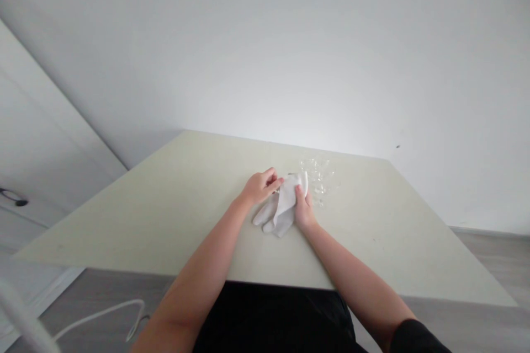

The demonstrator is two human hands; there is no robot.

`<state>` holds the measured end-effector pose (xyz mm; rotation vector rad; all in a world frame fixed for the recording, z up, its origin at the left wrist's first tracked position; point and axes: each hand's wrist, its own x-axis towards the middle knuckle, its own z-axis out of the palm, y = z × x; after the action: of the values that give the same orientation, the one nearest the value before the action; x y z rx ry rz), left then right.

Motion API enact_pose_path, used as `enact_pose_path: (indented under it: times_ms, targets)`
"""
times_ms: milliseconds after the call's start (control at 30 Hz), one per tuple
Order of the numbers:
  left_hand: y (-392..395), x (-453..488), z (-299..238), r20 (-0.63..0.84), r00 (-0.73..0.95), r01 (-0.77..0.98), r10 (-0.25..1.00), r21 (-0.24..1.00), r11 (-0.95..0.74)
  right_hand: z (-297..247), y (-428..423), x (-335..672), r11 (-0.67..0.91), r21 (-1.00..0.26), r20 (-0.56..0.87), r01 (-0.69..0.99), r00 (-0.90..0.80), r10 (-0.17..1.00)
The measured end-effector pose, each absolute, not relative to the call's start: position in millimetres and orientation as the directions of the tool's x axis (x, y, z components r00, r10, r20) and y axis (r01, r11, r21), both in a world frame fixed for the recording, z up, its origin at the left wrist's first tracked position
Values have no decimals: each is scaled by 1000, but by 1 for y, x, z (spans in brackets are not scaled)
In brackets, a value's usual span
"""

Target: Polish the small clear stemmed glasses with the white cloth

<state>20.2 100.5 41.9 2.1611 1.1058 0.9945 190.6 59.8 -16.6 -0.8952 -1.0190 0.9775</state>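
A white cloth (285, 207) hangs in folds between my hands, its lower corners down at the tabletop. My right hand (304, 207) is closed on the right side of it, with the thumb lying across the front. At the upper left edge of the cloth, my left hand (263, 185) is closed in a pinch, its fingers curled. Whether the cloth covers another object cannot be seen. Just behind and to the right of my right hand stand several clear, see-through pieces (318, 174) that look like small glassware; their outlines are faint and partly merge.
The pale tabletop (144, 215) reaches to the white wall (265, 49) behind it. A white cabinet (37, 138) with a dark handle stands on the left. Below the table's left front edge, a white cable (103, 310) runs over the grey floor.
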Motion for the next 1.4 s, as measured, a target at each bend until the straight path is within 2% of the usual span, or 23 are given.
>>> enact_pose_path:
  times_ms: [100, 167, 267, 367, 500, 767, 900, 1033, 1200, 1400]
  targets:
    - [103, 20, 41, 286, 372, 454, 883, 774, -442, -18, 63, 190, 226, -916, 173, -332, 182, 968]
    - [105, 19, 40, 248, 367, 504, 896, 757, -416, -18, 65, 191, 174, -924, 142, -340, 117, 983]
    - [107, 15, 39, 242, 410, 594, 879, 661, -459, -17, 65, 191, 116, -953, 134, -280, -48, 990]
    - [106, 13, 39, 252, 488, 648, 836, 536, -540, -17, 64, 191, 125, -973, 159, -193, -171, 972]
    - [102, 15, 41, 286, 519, 696, 806, 406, -592, -20, 65, 191, 158, -981, 172, -114, -122, 978]
    - [99, 17, 41, 343, 480, 739, 807, 338, -583, -23, 66, 193, 202, -979, 202, -13, -122, 972]
    - [99, 17, 41, 352, 476, 730, 806, 353, -585, -20, 65, 194, 177, -984, 172, 23, -129, 977]
    - [101, 16, 42, 354, 478, 701, 804, 397, -592, -24, 65, 191, 154, -988, 155, -17, -99, 983]
    - [104, 14, 40, 337, 503, 687, 796, 402, -605, -28, 65, 188, 104, -994, 109, -44, -149, 983]
    - [105, 14, 36, 324, 508, 704, 798, 377, -602, -23, 65, 190, 157, -987, 149, 37, -159, 976]
